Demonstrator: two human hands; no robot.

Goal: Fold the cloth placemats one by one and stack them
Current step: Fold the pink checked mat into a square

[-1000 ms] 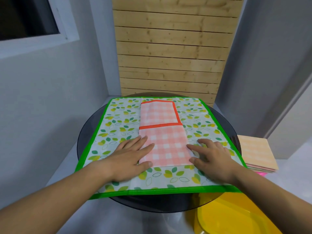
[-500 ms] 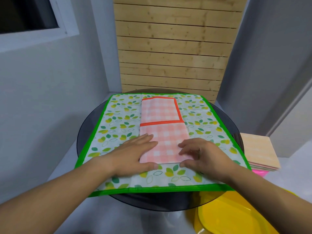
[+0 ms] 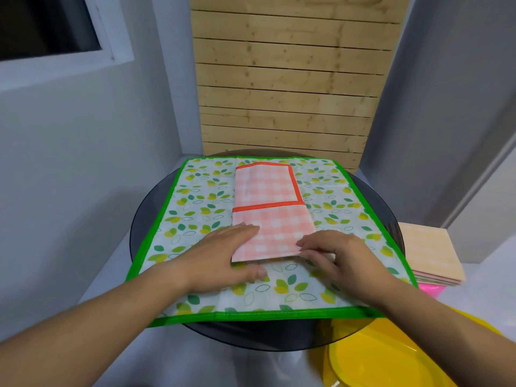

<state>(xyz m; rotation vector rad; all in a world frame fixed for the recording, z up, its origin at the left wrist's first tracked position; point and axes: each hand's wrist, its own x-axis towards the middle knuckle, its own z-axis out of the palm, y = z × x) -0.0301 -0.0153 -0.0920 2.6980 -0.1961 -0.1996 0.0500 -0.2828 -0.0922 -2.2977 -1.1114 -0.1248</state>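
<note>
A pink checked placemat [image 3: 269, 219] with an orange border lies folded into a long strip on a larger leaf-print placemat [image 3: 201, 208] edged in green. My left hand [image 3: 220, 258] is at the strip's near left corner, fingers flat on top and thumb along its slightly raised near edge. At the near right corner, my right hand [image 3: 340, 258] pinches the cloth with curled fingers over it and the thumb beneath.
Both mats lie on a round dark glass table [image 3: 265, 335]. A stack of folded placemats [image 3: 427, 252] sits low at the right on something pink [image 3: 431, 289]. A yellow tray [image 3: 377, 356] lies below the table's near right rim. A wooden slat panel stands behind.
Both hands have slid inward to the strip's near corners. The right fingers went from flat to curled on the corner, and the near edge is now slightly lifted.
</note>
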